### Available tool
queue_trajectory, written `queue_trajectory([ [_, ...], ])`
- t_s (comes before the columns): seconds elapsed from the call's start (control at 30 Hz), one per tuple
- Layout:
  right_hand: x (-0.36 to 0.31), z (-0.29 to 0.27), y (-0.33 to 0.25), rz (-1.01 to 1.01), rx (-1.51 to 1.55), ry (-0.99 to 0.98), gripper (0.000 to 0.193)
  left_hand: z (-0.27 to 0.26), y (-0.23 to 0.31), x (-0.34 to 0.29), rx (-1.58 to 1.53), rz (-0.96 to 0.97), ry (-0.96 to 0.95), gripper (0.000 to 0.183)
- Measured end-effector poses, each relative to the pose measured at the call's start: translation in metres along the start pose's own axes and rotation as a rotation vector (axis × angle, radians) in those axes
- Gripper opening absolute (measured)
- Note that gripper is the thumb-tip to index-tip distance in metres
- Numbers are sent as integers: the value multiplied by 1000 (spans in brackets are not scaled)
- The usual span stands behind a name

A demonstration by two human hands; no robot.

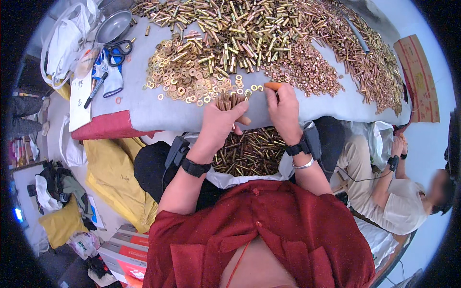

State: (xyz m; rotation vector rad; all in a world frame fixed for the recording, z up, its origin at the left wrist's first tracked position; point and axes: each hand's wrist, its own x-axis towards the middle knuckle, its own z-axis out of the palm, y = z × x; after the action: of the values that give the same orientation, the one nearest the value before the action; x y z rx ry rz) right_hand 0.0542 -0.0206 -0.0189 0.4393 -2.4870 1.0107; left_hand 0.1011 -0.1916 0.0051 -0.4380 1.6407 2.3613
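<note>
My left hand is closed around a bundle of slim coppery metal rods, held upright over the near edge of the table. To its right, my right hand rests at the table edge with its fingers curled. An orange finger cover is on one of its fingers. Close to that fingertip lie a few loose flat washers; anything between the fingers is hidden. Below both hands, a white sack between my legs holds many bronze-coloured rod-like pieces.
Beyond my hands are piles of gold washers, small nuts, metal sleeves and thin bolts. At left are scissors, a glove, a marker and a metal bowl. A co-worker sits at right.
</note>
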Motion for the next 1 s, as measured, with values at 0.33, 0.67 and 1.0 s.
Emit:
queue_trajectory([
  [0.33,-2,-3,-8,-62,-24,-28,10,4,-4,0,35,-14,-14,24],
  [0.67,-20,-8,-24,-138,168,-45,14,2,-8,4,26,-52,-159,21],
  [1.0,29,-2,10,-37,-512,-50,20,1,-8,5,41,33,-29,23],
])
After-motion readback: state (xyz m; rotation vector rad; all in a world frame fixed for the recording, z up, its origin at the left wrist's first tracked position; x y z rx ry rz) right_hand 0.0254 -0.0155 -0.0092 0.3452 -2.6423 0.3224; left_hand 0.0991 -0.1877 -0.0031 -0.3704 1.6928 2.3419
